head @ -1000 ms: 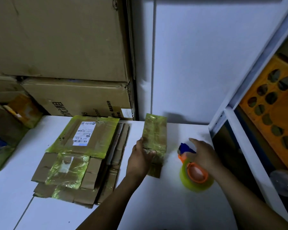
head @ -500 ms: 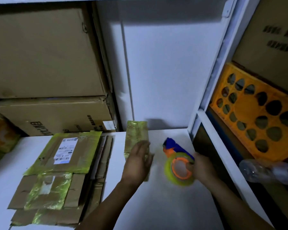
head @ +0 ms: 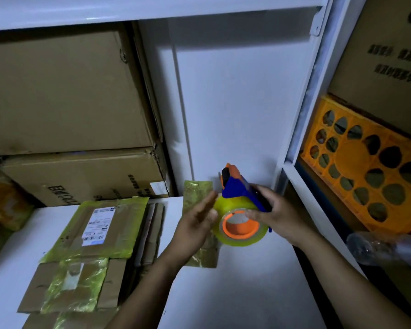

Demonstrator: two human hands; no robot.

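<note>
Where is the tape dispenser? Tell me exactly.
Head view, right of centre: the tape dispenser is held above the white table by the right hand, the left hand at its roll.

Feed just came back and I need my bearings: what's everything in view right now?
table: one, white, centre
tape dispenser: one, blue and orange with yellowish roll, held above the table
taped parcel: one, yellow-green, on the table behind the dispenser
flattened cartons: a stack, brown with yellow-green tape, table left
cardboard boxes: two, brown, stacked back left
crate: one, orange, right shelf
bottle: one, clear, lying lower right
left hand: open, beside the roll
right hand: grips the tape dispenser
</note>
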